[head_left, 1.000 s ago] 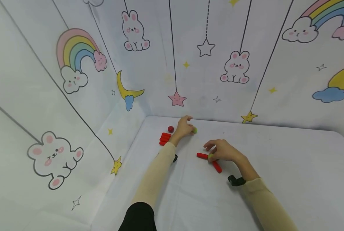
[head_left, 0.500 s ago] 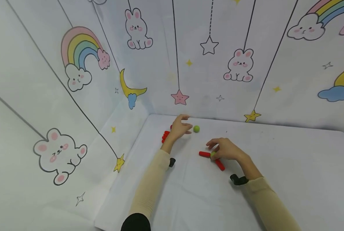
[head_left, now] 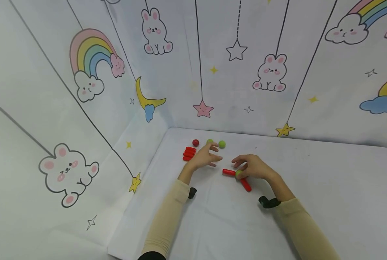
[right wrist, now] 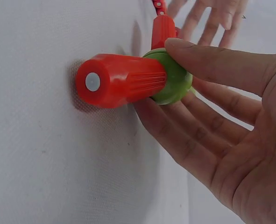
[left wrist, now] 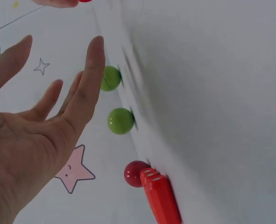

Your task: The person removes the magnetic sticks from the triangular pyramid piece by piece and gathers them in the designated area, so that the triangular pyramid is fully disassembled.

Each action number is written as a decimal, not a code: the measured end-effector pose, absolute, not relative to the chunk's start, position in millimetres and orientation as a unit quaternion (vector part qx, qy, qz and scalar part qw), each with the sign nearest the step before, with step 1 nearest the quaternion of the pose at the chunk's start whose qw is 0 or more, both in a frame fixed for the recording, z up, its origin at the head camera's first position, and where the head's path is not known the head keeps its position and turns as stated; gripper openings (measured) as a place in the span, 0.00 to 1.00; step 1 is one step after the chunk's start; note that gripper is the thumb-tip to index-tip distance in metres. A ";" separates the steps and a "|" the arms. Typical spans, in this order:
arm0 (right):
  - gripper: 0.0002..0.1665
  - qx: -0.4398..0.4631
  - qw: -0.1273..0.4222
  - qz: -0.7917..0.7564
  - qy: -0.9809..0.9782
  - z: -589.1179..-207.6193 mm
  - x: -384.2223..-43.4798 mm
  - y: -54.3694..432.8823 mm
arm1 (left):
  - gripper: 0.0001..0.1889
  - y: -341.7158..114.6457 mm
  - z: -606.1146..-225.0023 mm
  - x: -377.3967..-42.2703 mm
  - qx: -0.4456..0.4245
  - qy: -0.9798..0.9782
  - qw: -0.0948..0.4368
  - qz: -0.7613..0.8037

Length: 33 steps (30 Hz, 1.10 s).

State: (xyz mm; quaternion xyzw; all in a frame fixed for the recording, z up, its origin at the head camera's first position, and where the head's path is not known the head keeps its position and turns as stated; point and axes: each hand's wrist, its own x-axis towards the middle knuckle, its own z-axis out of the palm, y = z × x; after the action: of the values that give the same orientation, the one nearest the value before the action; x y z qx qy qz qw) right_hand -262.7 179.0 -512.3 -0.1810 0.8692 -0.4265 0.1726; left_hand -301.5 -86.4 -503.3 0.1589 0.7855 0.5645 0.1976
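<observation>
My right hand [head_left: 255, 167] pinches a green ball [right wrist: 175, 79] between thumb and fingers. Two red rods join this ball at an angle; the nearer rod [right wrist: 121, 80] shows a round silver end, and the other rod [head_left: 228, 172] points left toward my left hand. With fingers spread and nothing in them, my left hand [head_left: 204, 157] hovers over the table beside the loose pieces. Beyond its fingertips rest two loose green balls, one [left wrist: 120, 121] nearer the red ball [left wrist: 136, 173] and another [head_left: 222, 144] farther right.
Several red rods [head_left: 189, 153] lie side by side left of my left hand, just in front of the red ball. The white-covered table [head_left: 326, 187] meets a printed cloth wall [head_left: 180, 72] at the back and left.
My left hand has let go of the right-hand green ball and drawn back toward me, uncovering the other green ball. My right hand keeps its pinch on the joined pieces.
</observation>
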 end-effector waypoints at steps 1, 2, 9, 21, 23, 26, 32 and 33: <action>0.35 -0.181 0.173 -0.428 0.868 -512.5 -263.0 178.5 | 0.38 -86.6 -505.1 -300.7 0.164 0.786 0.212 0.557; 0.36 -0.182 0.173 -0.429 0.868 -512.9 -263.3 177.9 | 0.38 -86.6 -506.9 -300.1 0.169 0.789 0.222 0.548; 0.38 -0.189 0.176 -0.449 0.856 -513.3 -263.8 178.7 | 0.33 -81.1 -518.7 -295.7 0.183 0.776 0.271 0.540; 0.44 -0.212 0.186 -0.482 0.830 -518.2 -263.8 179.8 | 0.29 -73.2 -519.5 -287.9 0.216 0.765 0.261 0.548; 0.44 -0.210 0.191 -0.489 0.825 -518.7 -263.6 179.7 | 0.28 -72.9 -519.3 -288.3 0.221 0.767 0.260 0.544; 0.45 -0.209 0.202 -0.498 0.817 -521.4 -264.6 178.4 | 0.28 -74.5 -520.2 -289.1 0.217 0.774 0.258 0.535; 0.48 -0.195 0.211 -0.487 0.825 -522.5 -265.8 175.3 | 0.30 -79.5 -517.8 -288.5 0.204 0.789 0.253 0.522; 0.49 -0.192 0.212 -0.485 0.826 -522.1 -265.8 174.8 | 0.30 -79.8 -517.1 -288.3 0.202 0.789 0.253 0.521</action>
State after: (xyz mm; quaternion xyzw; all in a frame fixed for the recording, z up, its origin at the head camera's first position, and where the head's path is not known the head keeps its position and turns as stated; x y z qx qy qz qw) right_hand -265.8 174.8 -522.1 -0.1916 0.8263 -0.4854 0.2117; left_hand -288.3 -79.8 -517.1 0.2022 0.7894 0.5213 0.2535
